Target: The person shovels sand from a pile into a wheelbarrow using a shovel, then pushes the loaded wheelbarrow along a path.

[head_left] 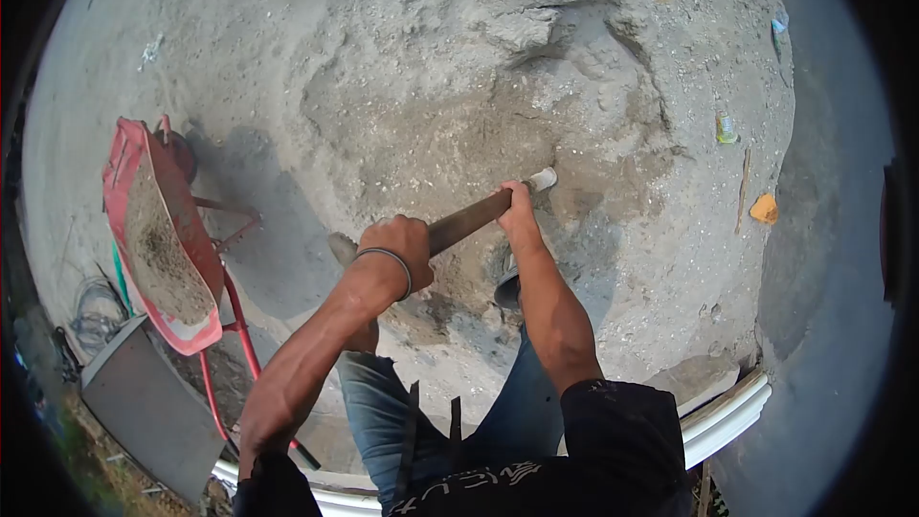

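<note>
My left hand [398,245] is wrapped round a thick brown wooden tool handle [469,224], with a dark band on that wrist. Further along, my right hand [517,208] grips the same handle near its far end. Beyond the fingers, a whitish end piece [544,179] meets the sand; the tool's working head is not visible, so its kind cannot be told. The handle slants across in front of my legs, over a hollow in a large pile of grey sand [402,105]. A dark shoe [507,289] shows beside my right forearm.
A red wheelbarrow [206,258] partly filled with sand stands at left, next to a grey panel [153,412] and coiled wire [98,306]. At right lie a stick [743,191], an orange lump [764,209] and a wrapper [727,128]. A white ridged edging [732,421] curves behind me.
</note>
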A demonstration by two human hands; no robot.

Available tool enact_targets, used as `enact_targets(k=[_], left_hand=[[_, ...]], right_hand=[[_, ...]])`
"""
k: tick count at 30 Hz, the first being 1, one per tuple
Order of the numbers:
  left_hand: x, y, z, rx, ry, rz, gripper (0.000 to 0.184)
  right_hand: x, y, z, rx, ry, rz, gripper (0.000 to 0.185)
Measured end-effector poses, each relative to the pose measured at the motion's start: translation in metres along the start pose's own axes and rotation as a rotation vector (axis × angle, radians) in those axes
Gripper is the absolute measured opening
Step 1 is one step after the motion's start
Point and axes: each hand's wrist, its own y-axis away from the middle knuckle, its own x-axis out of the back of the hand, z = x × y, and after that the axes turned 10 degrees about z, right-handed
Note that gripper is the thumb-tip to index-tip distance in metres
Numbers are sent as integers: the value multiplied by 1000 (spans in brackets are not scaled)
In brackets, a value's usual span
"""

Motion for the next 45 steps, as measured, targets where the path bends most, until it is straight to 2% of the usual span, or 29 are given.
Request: enact_targets(k=[3, 7, 9, 11, 13, 15, 17, 18, 20, 21, 22, 24, 27, 29, 31, 33, 36, 38, 41, 42, 45], left_hand=[[62, 74, -53, 11, -21, 46, 23], [139, 216, -144, 8, -28, 135, 23], [154, 301, -195, 61, 7, 171, 23], [141, 392, -248, 164, 68, 337, 23], [105, 471, -301, 363, 85, 458, 25], [58, 542, -346, 522, 227, 562, 26], [7, 597, -376, 710, 449, 675, 26], [-30, 616, -391, 737, 470, 684, 26], [-118, 629, -418, 925, 580, 871, 28], [-157, 631, -421, 953, 599, 883, 28], [-194, 629, -422, 1035, 617, 941, 26], [-242, 609, -427, 1132, 648, 981, 25], [-279, 580, -421, 1195, 724, 1004, 22], [-268, 558, -413, 1080, 707, 1069, 19], [-243, 536, -399, 1005, 724, 1078, 21], [-227, 505, -389, 892, 684, 1073, 21], [-181, 448, -341, 676, 643, 862, 18], [-157, 396, -304, 552, 595, 730, 18], [-118, 302, -238, 278, 481, 569, 20], [-106, 271, -208, 189, 457, 524, 20], [-90, 155, -116, -99, 348, 344, 22]], right_hand=[[-47, 91, 41, 25, 33, -2, 6], [-107, 227, 137, -32, 116, -25, 7], [-133, 308, 198, -19, 191, -82, 9], [-159, 368, 270, 11, 291, -161, 9], [-177, 412, 345, -30, 356, -325, 9], [-186, 467, 420, -38, 450, -395, 8], [-190, 510, 496, 36, 637, -518, 8], [-187, 526, 533, 97, 699, -564, 8], [-173, 528, 608, 154, 792, -629, 9], [-165, 502, 647, 265, 934, -667, 10], [-159, 486, 672, 380, 1073, -705, 11], [-145, 485, 686, 392, 1095, -762, 12], [-135, 501, 664, 398, 1071, -855, 16], [-143, 526, 623, 299, 999, -1011, 35], [-155, 527, 575, 237, 913, -991, 28], [-161, 509, 524, 328, 795, -768, 21], [-153, 447, 412, 373, 657, -627, 12], [-137, 394, 331, 433, 511, -382, 6], [-77, 310, 197, 463, 298, -135, 4], [-48, 276, 150, 474, 230, -115, 4], [27, 236, 27, 571, 34, 178, 5]])
